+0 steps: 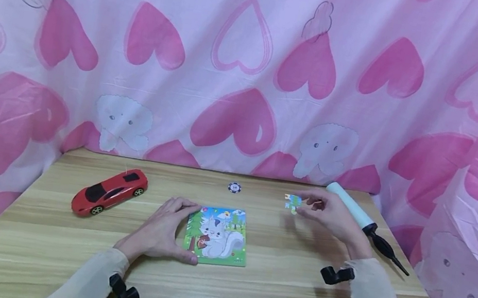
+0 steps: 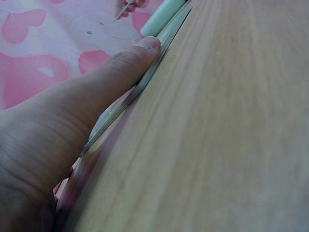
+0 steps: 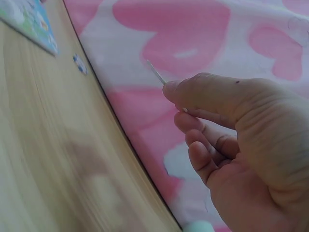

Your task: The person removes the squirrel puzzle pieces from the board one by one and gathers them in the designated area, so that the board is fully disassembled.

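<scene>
A square puzzle board point(image 1: 222, 243) with a cartoon squirrel picture lies flat on the wooden table. My left hand point(image 1: 165, 231) holds it along its left side, fingers at the upper left corner and thumb at the lower edge. From the left wrist, the thumb point(image 2: 120, 67) rests along the board's thin edge. Off to the right, above the table, my right hand point(image 1: 327, 215) pinches a small, colourful puzzle piece point(image 1: 292, 203) between thumb and fingers. That piece point(image 3: 155, 72) appears edge-on in the right wrist view, and the other fingers are loosely curled below.
Left of the board sits a red toy car point(image 1: 110, 192). A poker-style chip point(image 1: 235, 187) lies behind the board. Beyond my right hand is a pale green cylinder with a black handle and nozzle, like a hand pump point(image 1: 353, 209). A pink heart-patterned curtain point(image 1: 234, 117) borders the table.
</scene>
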